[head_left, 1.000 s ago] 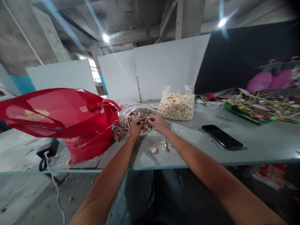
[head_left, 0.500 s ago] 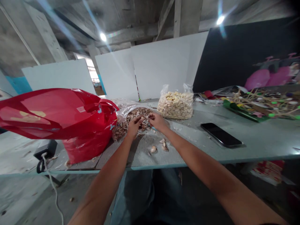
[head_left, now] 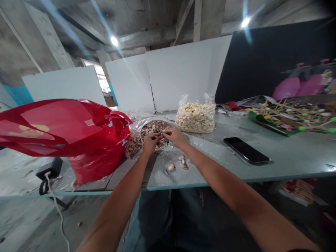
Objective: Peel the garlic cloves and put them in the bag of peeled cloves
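Note:
My left hand (head_left: 151, 141) and my right hand (head_left: 175, 136) meet over a clear bag of brown garlic skins (head_left: 143, 135), fingers pinched together on a small piece that I take for a garlic clove; it is mostly hidden by the fingers. A blue handle tip shows under my right hand. Three unpeeled garlic cloves (head_left: 177, 163) lie on the grey table (head_left: 275, 154) just in front of my hands. Behind my right hand stands a clear bag full of peeled white garlic cloves (head_left: 196, 116).
A big red plastic bag (head_left: 70, 131) fills the table's left part. A black phone (head_left: 246, 150) lies to the right. Craft sticks and coloured scraps (head_left: 291, 115) clutter the far right. White boards (head_left: 181, 73) stand behind. A black adapter with cable (head_left: 48, 169) sits at the left edge.
My hands have stayed over the skins bag; the fingertips of both have drawn closer together. The view has shifted slightly.

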Demonstrator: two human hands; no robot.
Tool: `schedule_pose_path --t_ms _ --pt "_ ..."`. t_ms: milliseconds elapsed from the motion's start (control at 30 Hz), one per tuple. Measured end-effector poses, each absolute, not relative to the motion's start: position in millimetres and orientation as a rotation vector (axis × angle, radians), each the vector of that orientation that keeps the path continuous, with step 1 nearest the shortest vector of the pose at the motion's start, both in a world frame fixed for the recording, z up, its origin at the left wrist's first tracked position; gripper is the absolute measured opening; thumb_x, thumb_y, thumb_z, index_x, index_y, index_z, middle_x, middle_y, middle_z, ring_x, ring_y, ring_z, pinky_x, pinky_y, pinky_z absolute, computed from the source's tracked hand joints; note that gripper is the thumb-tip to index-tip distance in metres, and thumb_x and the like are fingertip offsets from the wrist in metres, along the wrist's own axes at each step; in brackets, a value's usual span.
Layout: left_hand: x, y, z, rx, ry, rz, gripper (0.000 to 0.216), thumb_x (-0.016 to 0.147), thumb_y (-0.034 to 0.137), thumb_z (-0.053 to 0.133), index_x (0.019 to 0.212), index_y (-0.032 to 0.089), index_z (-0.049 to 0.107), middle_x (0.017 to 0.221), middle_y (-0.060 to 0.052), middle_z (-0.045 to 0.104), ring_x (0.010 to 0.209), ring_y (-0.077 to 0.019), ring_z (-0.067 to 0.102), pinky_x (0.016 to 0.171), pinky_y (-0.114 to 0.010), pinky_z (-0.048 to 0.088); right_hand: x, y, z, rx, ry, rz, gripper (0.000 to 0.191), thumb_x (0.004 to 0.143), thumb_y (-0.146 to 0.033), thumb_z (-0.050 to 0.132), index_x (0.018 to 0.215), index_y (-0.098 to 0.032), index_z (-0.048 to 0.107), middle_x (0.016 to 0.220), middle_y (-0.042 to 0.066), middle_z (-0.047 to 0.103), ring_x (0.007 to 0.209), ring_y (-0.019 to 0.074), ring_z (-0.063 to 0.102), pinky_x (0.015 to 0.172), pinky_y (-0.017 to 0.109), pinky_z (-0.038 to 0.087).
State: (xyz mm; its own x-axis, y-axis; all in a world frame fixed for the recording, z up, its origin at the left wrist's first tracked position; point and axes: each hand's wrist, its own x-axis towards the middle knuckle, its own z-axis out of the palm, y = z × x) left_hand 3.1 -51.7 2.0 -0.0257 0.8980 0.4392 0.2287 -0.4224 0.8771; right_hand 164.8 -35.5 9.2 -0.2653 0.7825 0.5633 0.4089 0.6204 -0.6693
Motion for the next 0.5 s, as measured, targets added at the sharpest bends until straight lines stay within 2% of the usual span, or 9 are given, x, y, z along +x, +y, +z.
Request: schedule_pose_path --t_ms 300,500 --pt "2.5 -50.7 1.7 1.656 1.142 1.448 0.039 0.059 0.04 0.079 0.087 0.013 0.077 0.048 0.001 0.059 0.042 -0.0084 0.047 0.044 -0.02 0.036 160.8 -43.7 14.5 -1.04 -1.895 0.312 0.015 0.075 -0.021 0.057 0.071 -0.016 0.07 0.064 0.002 0.065 0.06 0.013 0.053 0.056 0.023 0.034" --pt "5.7 -52.0 2.0 1.545 1.026 1.423 0.047 0.06 0.047 0.078 0.091 0.013 0.075 0.056 0.003 0.06 0.044 -0.0072 0.049 0.046 -0.021 0.041 156.8 -50.4 18.3 -1.116 -1.81 0.36 0.015 0.074 -0.026 0.057 0.068 -0.015 0.066 0.059 0.0 0.059 0.056 0.0117 0.047 0.054 0.023 0.031"
